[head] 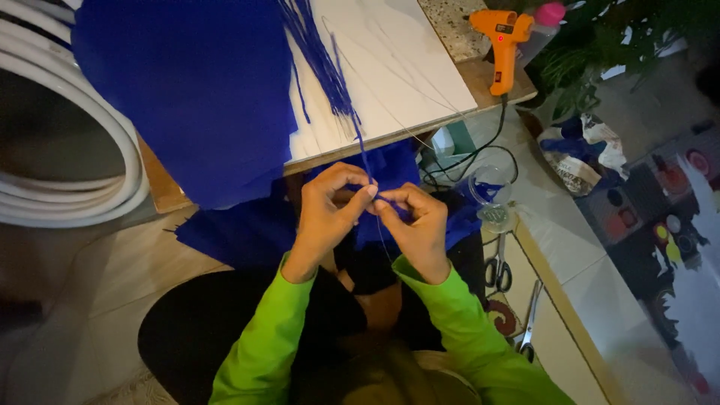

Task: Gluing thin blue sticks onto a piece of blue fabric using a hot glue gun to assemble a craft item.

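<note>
Pinching one blue strand between them, left hand and right hand hold it running up toward the table.

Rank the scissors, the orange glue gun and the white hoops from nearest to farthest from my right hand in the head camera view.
From the right hand:
1. Scissors, just to its right on the floor.
2. Orange glue gun, up and to the right on the board's corner.
3. White hoops, far across on the left edge.
</note>
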